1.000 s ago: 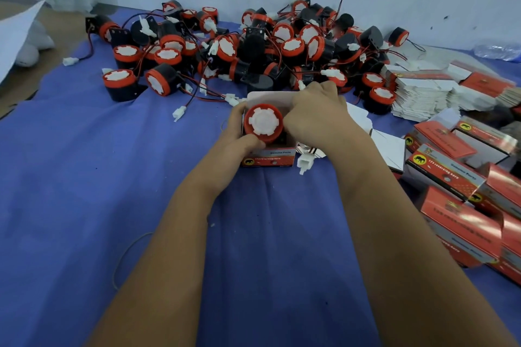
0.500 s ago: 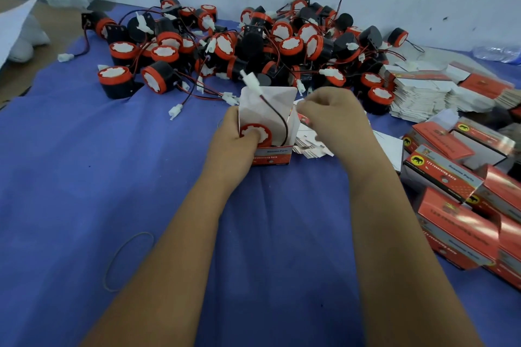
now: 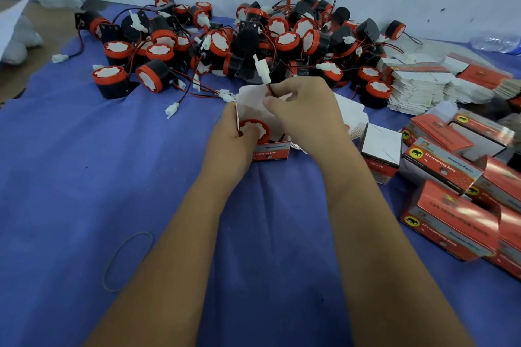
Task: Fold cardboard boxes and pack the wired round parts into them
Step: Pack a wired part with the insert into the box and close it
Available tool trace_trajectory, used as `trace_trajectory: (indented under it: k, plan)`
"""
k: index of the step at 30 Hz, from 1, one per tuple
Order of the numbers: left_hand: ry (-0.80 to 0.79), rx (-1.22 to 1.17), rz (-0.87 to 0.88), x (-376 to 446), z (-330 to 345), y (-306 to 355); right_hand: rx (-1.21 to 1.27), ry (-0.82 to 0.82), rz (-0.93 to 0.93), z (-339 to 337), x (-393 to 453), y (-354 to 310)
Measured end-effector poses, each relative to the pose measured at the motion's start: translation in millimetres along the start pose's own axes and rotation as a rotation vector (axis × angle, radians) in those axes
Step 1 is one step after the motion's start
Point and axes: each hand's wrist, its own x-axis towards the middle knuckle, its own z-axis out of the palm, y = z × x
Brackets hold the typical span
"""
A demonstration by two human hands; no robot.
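Fingers of right hand [image 3: 303, 110] pinch upright wire [image 3: 267, 87]; left hand [image 3: 235, 138] grips box [image 3: 272, 151].

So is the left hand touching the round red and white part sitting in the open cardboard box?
Touching. The head view shows the left hand with its thumb pressed on the round part's white face.

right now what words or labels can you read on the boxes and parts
"Genuine Parts": box under the left hand, upper line.
"12v reversing horn": same box, lower line, start hidden by the hand.
"Genuine Parts" and "12V reversing horn": closed box at right, beside a yellow elephant badge.
Print on the nearest box: too blurred to read.
Round parts and pile: no text visible.
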Motion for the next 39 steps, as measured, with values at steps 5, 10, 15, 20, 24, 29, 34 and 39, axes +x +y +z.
trace_trajectory:
  k: [5,10,15,20,24,29,34,39]
  plan:
    - [0.010,0.028,0.007,1,1,-2,0.293,-0.136,0.258,0,7,-11]
    - [-0.025,0.013,0.020,-1,-2,-1,0.165,-0.093,0.085,-8,0,0]
    - [-0.114,-0.006,0.001,2,-7,2,0.166,-0.070,0.057,-6,-1,15]
    - [-0.138,-0.027,-0.006,3,-9,4,-0.058,0.197,-0.112,16,-9,30]
    - [-0.085,-0.023,0.002,1,-5,2,-0.217,0.202,-0.209,26,-16,39]
    - [0.013,-0.036,0.017,2,-1,-3,-0.307,0.269,-0.286,25,-19,41]
    - [0.079,-0.032,0.036,1,-1,-2,-0.384,0.338,-0.249,24,-21,44]
    - [0.096,-0.031,0.025,2,2,0,-0.381,0.235,-0.288,24,-21,45]
